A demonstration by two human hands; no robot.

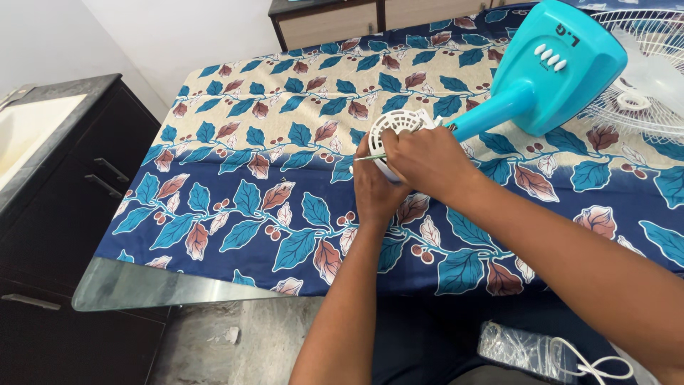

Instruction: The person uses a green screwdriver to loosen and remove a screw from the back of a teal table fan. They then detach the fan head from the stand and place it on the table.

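Observation:
A turquoise table fan (548, 71) lies on its side on a leaf-patterned cloth, its white wire grille (641, 78) at the far right. Its stem ends in a white round slotted base piece (393, 127). My left hand (374, 189) cups that white piece from below. My right hand (427, 160) grips a thin green-handled tool (370, 157) whose shaft sticks out to the left, held against the white piece. Most of the tool is hidden by my fingers.
The blue and beige cloth (271, 157) covers a glass table whose corner (114, 285) juts out at lower left. A dark cabinet with a pale top (43, 142) stands to the left. A plastic bag with a white cord (541, 353) lies near my lap.

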